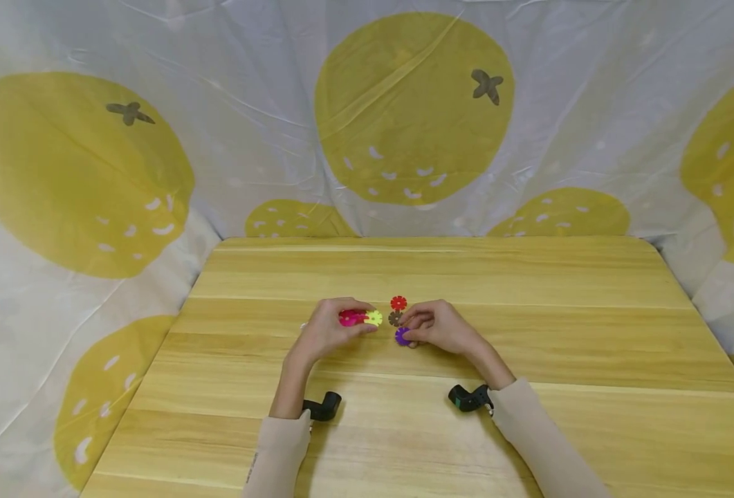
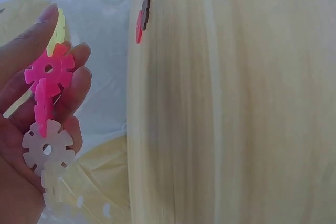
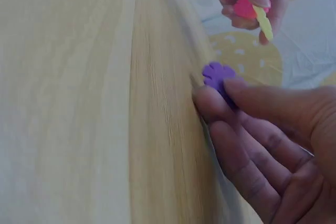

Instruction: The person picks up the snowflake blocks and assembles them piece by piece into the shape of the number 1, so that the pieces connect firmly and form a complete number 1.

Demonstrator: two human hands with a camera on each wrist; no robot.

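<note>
This looks like a small screened-off tabletop recording booth; whether it stands in a home, an office or a lab cannot be told, since the curtain hides the room around. The wood-grain table [image 1: 398,449] has rounded far corners. A creased pale curtain [image 1: 267,90], printed with big yellow citrus fruits [image 1: 413,117] bearing dark cross-shaped stem marks [image 1: 487,86] and white flecks, hangs right behind the table and along the table's left and right sides. Two black wrist-worn cameras [image 1: 324,407] above the table's near half point to a recording set-up.
</note>
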